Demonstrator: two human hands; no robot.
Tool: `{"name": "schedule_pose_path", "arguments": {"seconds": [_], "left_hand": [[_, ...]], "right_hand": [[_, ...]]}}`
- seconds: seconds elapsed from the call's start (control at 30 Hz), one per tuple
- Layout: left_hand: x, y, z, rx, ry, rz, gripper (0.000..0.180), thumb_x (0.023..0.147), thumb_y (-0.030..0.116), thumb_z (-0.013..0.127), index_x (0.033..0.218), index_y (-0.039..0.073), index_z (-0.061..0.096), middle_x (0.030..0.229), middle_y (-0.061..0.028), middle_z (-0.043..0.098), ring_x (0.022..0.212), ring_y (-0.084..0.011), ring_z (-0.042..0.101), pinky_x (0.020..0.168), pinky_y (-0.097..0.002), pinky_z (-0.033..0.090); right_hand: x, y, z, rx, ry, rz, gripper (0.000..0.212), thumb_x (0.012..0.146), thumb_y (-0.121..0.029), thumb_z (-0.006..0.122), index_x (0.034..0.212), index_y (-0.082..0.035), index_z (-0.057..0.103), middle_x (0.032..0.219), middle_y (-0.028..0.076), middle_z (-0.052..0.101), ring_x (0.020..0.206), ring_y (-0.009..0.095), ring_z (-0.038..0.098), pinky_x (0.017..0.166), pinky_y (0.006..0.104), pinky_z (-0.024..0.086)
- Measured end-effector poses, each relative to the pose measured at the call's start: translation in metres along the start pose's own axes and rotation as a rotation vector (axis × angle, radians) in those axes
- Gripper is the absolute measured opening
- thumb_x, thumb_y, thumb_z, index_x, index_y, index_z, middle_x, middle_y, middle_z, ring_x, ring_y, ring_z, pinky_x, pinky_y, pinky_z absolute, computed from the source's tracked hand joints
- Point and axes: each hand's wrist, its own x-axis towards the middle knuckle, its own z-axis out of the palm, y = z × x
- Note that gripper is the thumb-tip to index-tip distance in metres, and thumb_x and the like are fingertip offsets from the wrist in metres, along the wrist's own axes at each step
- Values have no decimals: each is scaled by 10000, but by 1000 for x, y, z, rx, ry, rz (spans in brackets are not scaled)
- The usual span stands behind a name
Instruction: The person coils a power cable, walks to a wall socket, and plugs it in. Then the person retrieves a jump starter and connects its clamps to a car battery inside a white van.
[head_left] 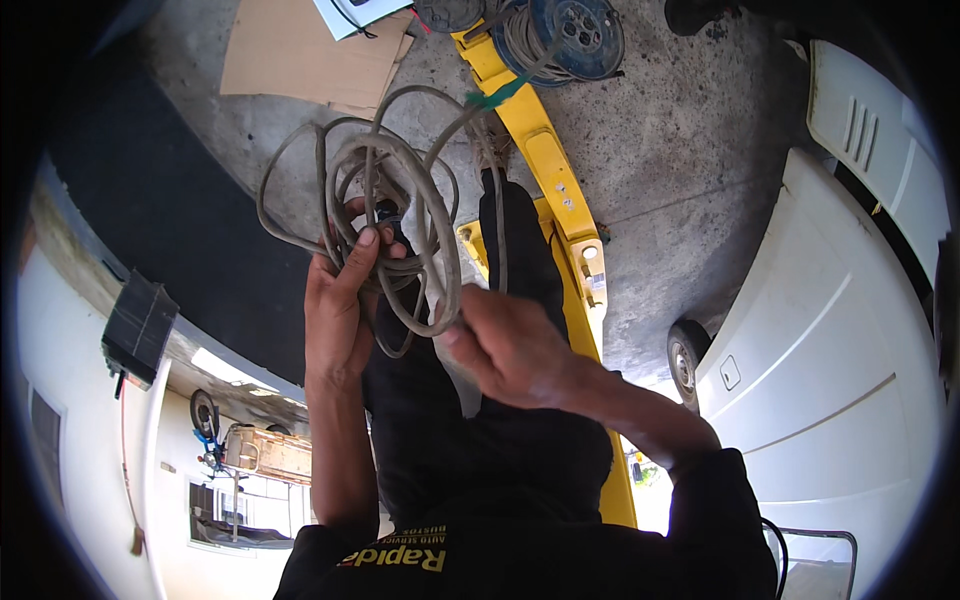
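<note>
A grey-brown cable (451, 262) hangs in several loose loops in front of my legs. My left hand (345, 275) is closed around the gathered coils, its thumb pressed over them. A small dark piece (387, 211), too unclear to name, shows among the loops by its fingers. To the right, my right hand (512, 348) pinches the bottom of one large loop and is slightly blurred. From the coils the cable runs up past a strip of green tape (500, 92) toward a blue cable reel (600, 35) on the floor.
A yellow steel beam (545, 150) stretches along the floor beside my right leg. Flat brown cardboard (290, 55) lies at the far left. At the right stands a white vehicle (830, 340) with a wheel (687, 355). A dark box (140, 328) is at the left wall.
</note>
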Motion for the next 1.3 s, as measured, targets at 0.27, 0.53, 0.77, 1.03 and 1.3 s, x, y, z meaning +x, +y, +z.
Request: {"name": "schedule_pose_path", "arguments": {"seconds": [0.27,0.53,0.77,1.03,1.3], "left_hand": [[-20,3,7,368,-321,-120,331,1030,190,710,1254,-33,610,834,-39,656,745,-104,611,696,-256,492],[-27,-8,-15,679,-160,82,332,999,121,698,1283,-15,593,834,15,610,743,-60,548,685,-250,455],[-27,-13,3,964,-168,182,338,967,132,722,1266,4,629,799,1,628,736,-72,541,691,-275,460],[-16,-14,-22,658,-97,-144,147,942,99,667,1006,-17,732,782,13,639,710,-46,547,642,-254,414],[-49,-13,-55,669,-347,-91,137,916,65,693,1019,-16,733,830,7,677,755,-61,563,699,-252,450]], "right_hand": [[-20,4,26,-201,-416,-10,283,1029,-193,667,1197,16,579,1024,186,689,953,363,729,871,469,602],[82,102,-93,149,432,533,492,1127,-448,520,1265,-9,694,1014,88,764,910,149,724,872,335,546],[212,186,-129,1198,488,327,254,1113,-240,591,1127,7,651,693,-44,474,589,84,440,673,305,446],[112,214,-134,1076,778,697,189,1046,-198,546,944,-46,591,639,-34,421,527,118,370,598,315,380],[-38,312,-250,1334,1084,614,213,1114,-196,482,1036,-29,589,623,-44,380,537,97,376,628,296,375]]}}
